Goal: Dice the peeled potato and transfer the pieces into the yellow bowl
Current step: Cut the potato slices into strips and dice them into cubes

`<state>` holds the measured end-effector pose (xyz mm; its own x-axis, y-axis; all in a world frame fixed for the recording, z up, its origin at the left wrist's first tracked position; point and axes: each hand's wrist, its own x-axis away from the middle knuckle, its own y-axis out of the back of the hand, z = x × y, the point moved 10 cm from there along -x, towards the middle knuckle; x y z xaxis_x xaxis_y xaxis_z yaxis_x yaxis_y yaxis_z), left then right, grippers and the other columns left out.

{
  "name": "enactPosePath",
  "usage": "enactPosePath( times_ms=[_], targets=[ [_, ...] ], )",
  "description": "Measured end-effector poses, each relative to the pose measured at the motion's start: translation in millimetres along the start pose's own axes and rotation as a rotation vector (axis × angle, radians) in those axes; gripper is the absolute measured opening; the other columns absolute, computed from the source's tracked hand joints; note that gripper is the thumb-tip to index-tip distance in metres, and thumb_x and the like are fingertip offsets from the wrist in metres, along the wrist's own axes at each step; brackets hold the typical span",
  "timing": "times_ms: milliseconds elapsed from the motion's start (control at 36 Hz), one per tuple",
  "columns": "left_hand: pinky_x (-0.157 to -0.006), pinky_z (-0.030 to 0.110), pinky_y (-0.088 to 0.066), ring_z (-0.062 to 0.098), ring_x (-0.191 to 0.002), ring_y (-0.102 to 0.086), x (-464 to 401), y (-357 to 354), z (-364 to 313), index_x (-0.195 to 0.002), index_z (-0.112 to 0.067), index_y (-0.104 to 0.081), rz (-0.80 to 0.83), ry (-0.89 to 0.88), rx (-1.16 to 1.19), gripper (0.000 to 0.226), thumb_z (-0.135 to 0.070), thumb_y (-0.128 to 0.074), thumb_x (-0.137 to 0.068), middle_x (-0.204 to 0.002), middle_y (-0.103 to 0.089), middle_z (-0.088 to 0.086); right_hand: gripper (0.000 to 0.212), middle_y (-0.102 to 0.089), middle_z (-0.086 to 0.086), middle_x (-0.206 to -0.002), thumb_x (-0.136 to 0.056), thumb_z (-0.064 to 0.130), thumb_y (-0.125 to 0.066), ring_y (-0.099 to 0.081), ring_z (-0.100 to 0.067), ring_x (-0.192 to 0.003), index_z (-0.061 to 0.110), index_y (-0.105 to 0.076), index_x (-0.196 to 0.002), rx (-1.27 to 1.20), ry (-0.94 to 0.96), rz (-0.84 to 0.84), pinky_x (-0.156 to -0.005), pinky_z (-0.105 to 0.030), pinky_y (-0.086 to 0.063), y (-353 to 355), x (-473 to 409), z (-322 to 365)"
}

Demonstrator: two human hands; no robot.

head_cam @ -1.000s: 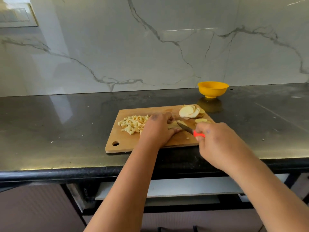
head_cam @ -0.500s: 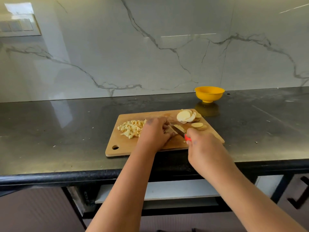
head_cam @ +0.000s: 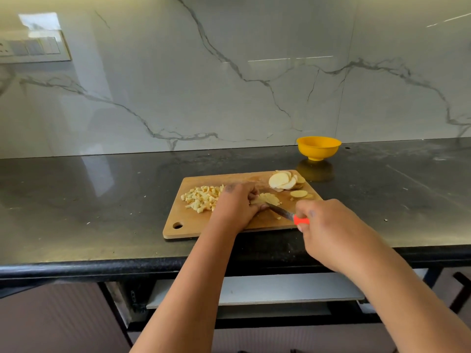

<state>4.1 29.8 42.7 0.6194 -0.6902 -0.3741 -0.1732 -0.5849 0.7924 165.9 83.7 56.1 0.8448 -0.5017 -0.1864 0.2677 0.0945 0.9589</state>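
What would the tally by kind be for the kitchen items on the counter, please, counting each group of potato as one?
Cutting board: 1
Yellow bowl: 1
Knife: 1
Potato groups: 4 (pile of diced pieces, stack of slices, slices being cut, separate slices)
Total: 7

- The table [head_cam: 102, 194] is a dark, glossy stone slab with a rounded black front edge, backed by a marble wall.
- A wooden cutting board [head_cam: 193, 225] lies flat on it, under the fingers [head_cam: 254, 197] of both hands; its hanging hole sits at the corner near and left of them.
- A yellow bowl [head_cam: 318, 147] stands upright on the table, beyond and to the right of the fingers, apart from the board and mirrored in the polish.
- Small pale crumbs [head_cam: 385, 220] dot the table right of the fingers.
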Motion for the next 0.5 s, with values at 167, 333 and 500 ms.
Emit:
enactPosePath(
  times_ms=[167, 333, 500],
  targets=[
    [-0.089, 0.034, -0.053, 0.015, -0.098, -0.062, 6, 2, -2, -0.115, -0.015, -0.065, -0.026, -0.013, -0.032, 0.037, -0.036, -0.074, -0.086, -0.107, -0.069, -0.001, 0.004, -0.049, 0.01, -0.077, -0.098, 0.029, -0.053, -0.043, -0.003, -0.058, 0.032, -0.054, -0.094, -0.025, 0.047, -0.015, -0.044, -0.016, -0.027, 35, 21, -11],
    [-0.078, 0.019, -0.047, 0.013, -0.095, -0.063, 15, 10, -6, -0.117, -0.016, -0.068, -0.125, -0.051, -0.059, 0.025, -0.019, -0.065, -0.092, -0.108, -0.07, -0.003, 0.005, -0.053, 0.008, -0.074, -0.096, 0.025, -0.055, -0.047, -0.004, -0.058, 0.024, -0.059, -0.099, -0.129, 0.088, -0.241, -0.044, -0.016, -0.028, 32, 3, 0],
    [-0.067, 0.022, -0.045, 0.016, -0.079, -0.059, 18, -2, -7, -0.1, -0.013, -0.072, -0.041, -0.019, -0.137, 0.029, -0.007, -0.043, -0.094, -0.092, -0.068, 0.003, 0.006, -0.059, 0.004, -0.087, -0.097, 0.02, -0.052, -0.055, -0.011, -0.073, 0.025, -0.053, -0.102, -0.062, 0.043, -0.159, -0.059, -0.023, -0.047, -9, -10, 8]
  ],
)
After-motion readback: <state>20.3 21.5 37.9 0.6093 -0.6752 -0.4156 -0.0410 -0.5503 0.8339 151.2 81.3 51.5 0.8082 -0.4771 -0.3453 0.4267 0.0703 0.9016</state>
